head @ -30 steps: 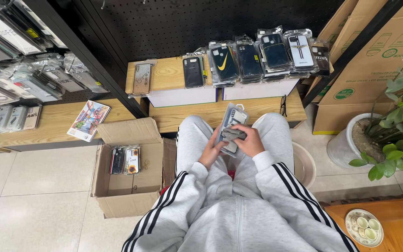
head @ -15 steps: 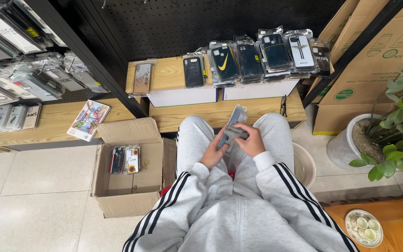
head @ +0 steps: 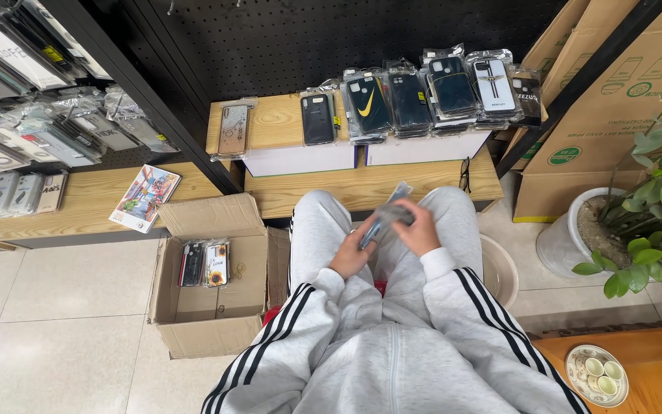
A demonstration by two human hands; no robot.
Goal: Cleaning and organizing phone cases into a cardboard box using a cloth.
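head view: packaged phone case [head: 383, 216] between both hands, long axis up-right.

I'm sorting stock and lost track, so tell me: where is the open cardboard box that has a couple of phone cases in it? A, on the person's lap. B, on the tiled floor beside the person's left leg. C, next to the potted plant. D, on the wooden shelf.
B: the open cardboard box sits on the tiled floor by the person's left leg, with two phone cases lying inside it.
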